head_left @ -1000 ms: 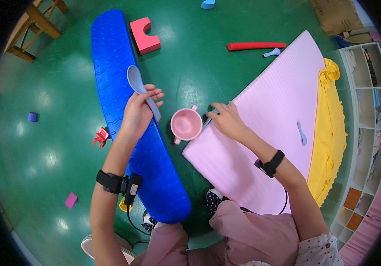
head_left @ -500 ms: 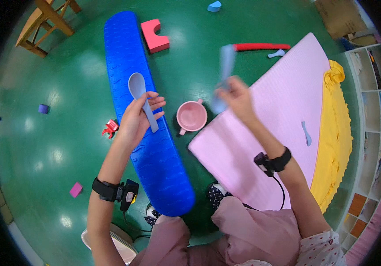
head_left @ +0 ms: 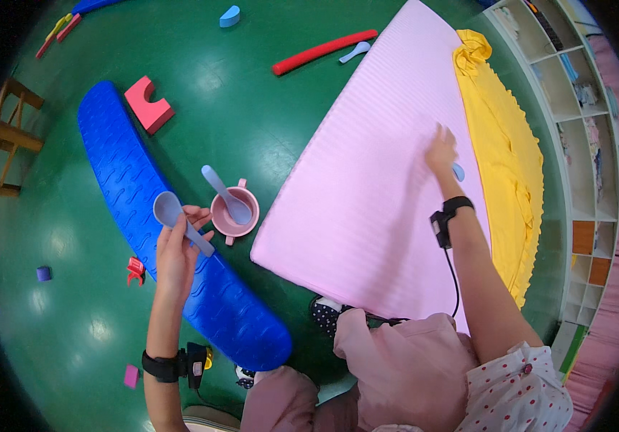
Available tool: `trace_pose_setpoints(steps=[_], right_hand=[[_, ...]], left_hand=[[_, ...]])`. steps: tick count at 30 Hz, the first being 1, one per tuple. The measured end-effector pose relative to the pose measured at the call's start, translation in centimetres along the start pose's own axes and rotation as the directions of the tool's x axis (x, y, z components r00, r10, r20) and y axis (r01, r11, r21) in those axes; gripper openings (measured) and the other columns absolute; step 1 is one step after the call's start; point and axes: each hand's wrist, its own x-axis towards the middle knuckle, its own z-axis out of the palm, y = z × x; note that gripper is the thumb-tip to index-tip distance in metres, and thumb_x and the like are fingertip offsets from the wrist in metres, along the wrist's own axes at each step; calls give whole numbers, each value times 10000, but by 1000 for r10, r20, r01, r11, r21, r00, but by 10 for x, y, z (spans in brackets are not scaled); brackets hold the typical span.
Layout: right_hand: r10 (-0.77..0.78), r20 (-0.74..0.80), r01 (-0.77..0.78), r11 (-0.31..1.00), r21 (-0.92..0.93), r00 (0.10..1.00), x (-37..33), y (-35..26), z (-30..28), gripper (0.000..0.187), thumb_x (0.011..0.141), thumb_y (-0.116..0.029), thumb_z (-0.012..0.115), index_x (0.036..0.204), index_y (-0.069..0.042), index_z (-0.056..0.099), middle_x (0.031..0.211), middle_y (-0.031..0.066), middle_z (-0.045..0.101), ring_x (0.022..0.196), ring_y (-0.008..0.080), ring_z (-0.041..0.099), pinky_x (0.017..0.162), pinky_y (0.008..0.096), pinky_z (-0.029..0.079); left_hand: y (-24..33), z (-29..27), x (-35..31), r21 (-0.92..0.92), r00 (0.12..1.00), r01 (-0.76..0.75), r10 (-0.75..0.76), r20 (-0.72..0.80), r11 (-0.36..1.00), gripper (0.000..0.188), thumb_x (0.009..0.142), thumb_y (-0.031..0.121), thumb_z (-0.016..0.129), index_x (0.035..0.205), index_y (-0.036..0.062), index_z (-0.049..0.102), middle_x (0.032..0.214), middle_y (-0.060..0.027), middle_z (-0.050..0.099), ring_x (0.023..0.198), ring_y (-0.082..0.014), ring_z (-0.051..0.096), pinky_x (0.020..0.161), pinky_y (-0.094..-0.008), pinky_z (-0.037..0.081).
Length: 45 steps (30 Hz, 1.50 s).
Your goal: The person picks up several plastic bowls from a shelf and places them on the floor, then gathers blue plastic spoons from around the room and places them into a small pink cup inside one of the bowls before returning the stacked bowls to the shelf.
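The first light-blue spoon (head_left: 168, 209) is located in the left hand (head_left: 178, 258), pinched between thumb and fingers; its bowl extends beyond the fingertips to the far left, and its handle slants rightward and nearer, past the fingers. The remaining left fingers are spread. Just right of these fingers stands an upright pink two-handled cup (head_left: 231, 225). A second light-blue spoon (head_left: 215, 179) is seated bowl-down in the cup, handle leaning out toward the far left.

The right hand (head_left: 440, 153) is positioned over the pink ribbed mat (head_left: 367, 187), fingers extended forward and slightly blurred. Part of a third light-blue spoon (head_left: 458, 171) shows just right of and nearer than the right fingers; whether they contact or grasp it cannot be determined.

Outward: the blue textured beam (head_left: 129, 173) runs beneath and beyond the left fingers. A red notched block (head_left: 144, 108) lies farther beyond them. A yellow ruffled cloth (head_left: 507, 158) lies right of the right fingers.
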Motion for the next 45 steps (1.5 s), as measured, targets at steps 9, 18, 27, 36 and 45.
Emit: trace_pose_setpoints(steps=[9, 18, 27, 36, 45], right_hand=[[-172, 91, 168, 984, 51, 981, -43, -21, 12, 201, 823, -212, 478, 904, -30, 451, 867, 176, 556, 745, 353, 573, 630, 449, 460], [-767, 36, -55, 1, 998, 641, -90, -238, -134, 203, 874, -231, 501, 919, -35, 534, 730, 9, 537, 583, 61, 481, 510, 197, 394], [-773, -58, 227, 112, 967, 631, -90, -285, -110, 401, 833, -186, 543, 1184, -50, 405, 1059, 54, 532, 775, 122, 546, 636, 270, 456], [-766, -92, 237, 81, 968, 636, -84, -287, -103, 430, 769, -193, 612, 1148, -53, 465, 1023, 116, 543, 843, 194, 552, 703, 318, 442], [-849, -243, 665, 159, 730, 470, -124, -330, -173, 306, 710, -112, 624, 990, -29, 534, 803, 100, 604, 765, 263, 584, 790, 376, 413]], left_hand=[[7, 3, 5, -121, 968, -235, 221, -119, 964, 308, 903, 275, 437, 1121, 59, 463, 1002, -39, 514, 951, -122, 451, 824, -278, 369], [-32, 18, 13, 360, 980, -194, 200, 19, 913, 341, 889, 139, 458, 1216, 67, 398, 1020, -48, 458, 971, -136, 429, 778, -308, 396], [-47, -18, 6, 562, 934, -213, 336, -124, 799, 506, 764, -7, 569, 1212, 83, 350, 1089, -76, 427, 998, -157, 423, 775, -256, 405], [-48, -12, 43, 482, 959, -208, 275, -71, 851, 585, 756, 76, 638, 1239, 12, 314, 1146, -132, 438, 1060, -209, 434, 830, -300, 405], [-62, -12, 50, 423, 973, -189, 227, -42, 886, 186, 803, 50, 550, 945, -70, 561, 855, -91, 600, 778, -121, 567, 673, -247, 472]])
